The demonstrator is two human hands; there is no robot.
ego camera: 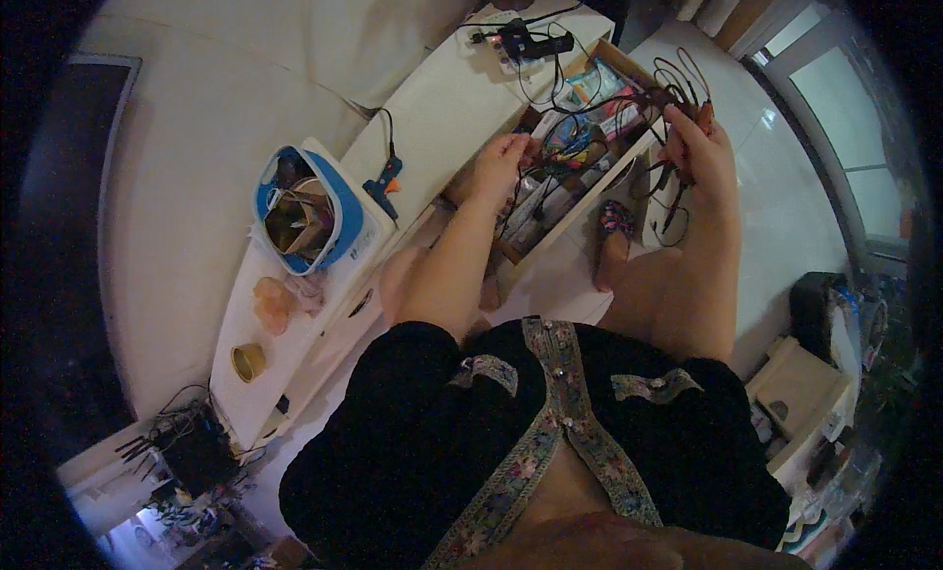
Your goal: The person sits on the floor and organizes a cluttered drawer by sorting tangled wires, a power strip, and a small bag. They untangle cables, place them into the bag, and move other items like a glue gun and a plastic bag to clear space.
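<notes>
My right hand (701, 148) is closed around a tangled bundle of dark cables (652, 98), raised over the outer side of an open wooden drawer (554, 240). Loops and plug ends stick out above and below that fist. My left hand (499, 163) is over the drawer's inner side, its fingers bunched together by thin dark cables; whether it pinches one is hidden. Inside the drawer lie a coil of coloured wires (571, 144), a plastic packet (595, 82) and several boxes. Some cables run from the bundle across the drawer's contents.
The drawer juts from a long white cabinet (435, 102). On its top are a power strip (508, 48) with a black device (532, 44), a glue gun (384, 187), a blue-and-white bin (346, 201), an orange lump (272, 305) and a gold cup (248, 362). My feet are under the drawer.
</notes>
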